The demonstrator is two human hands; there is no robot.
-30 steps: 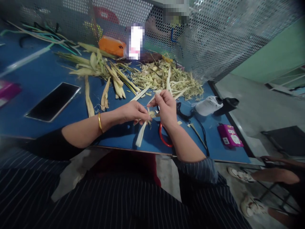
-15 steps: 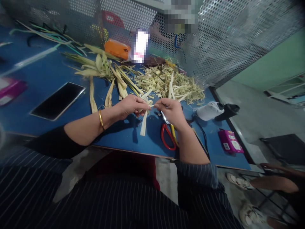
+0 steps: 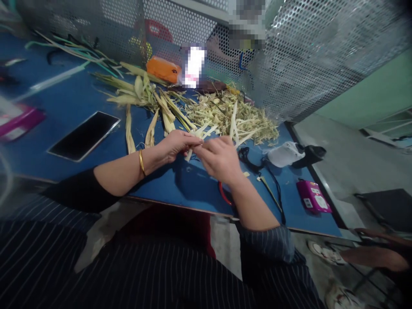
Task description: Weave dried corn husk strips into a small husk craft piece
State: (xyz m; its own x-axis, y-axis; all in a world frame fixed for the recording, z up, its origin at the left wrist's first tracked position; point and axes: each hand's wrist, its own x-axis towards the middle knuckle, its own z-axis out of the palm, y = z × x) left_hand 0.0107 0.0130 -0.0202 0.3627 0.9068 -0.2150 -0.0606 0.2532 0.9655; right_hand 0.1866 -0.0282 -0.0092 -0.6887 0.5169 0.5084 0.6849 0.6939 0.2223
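Observation:
My left hand [image 3: 176, 146], with a gold bangle at its wrist, pinches a pale corn husk strip [image 3: 203, 130]. My right hand [image 3: 220, 158] is closed at the same strip, its fingers meeting the left fingertips and covering much of the work. Short husk ends stick out above and below the fingers. Under my right wrist lies a pair of scissors [image 3: 223, 194]; only part of its red handle shows. Just beyond the hands are a heap of shredded husk [image 3: 231, 112] and a bundle of longer husk leaves [image 3: 141, 92].
A phone [image 3: 84, 136] lies on the blue table [image 3: 161, 184] at left. To the right are a white cap-like object [image 3: 285, 154], a black cord [image 3: 277, 184] and a purple packet [image 3: 313, 196]. An orange packet [image 3: 163, 69] sits by the perforated metal screen [image 3: 289, 73]. Another person's leg [image 3: 376, 259] shows at lower right.
My right hand has moved left and turned over the left fingertips. The husk end hanging below is now mostly covered, and the scissors are more hidden. The view has shifted slightly.

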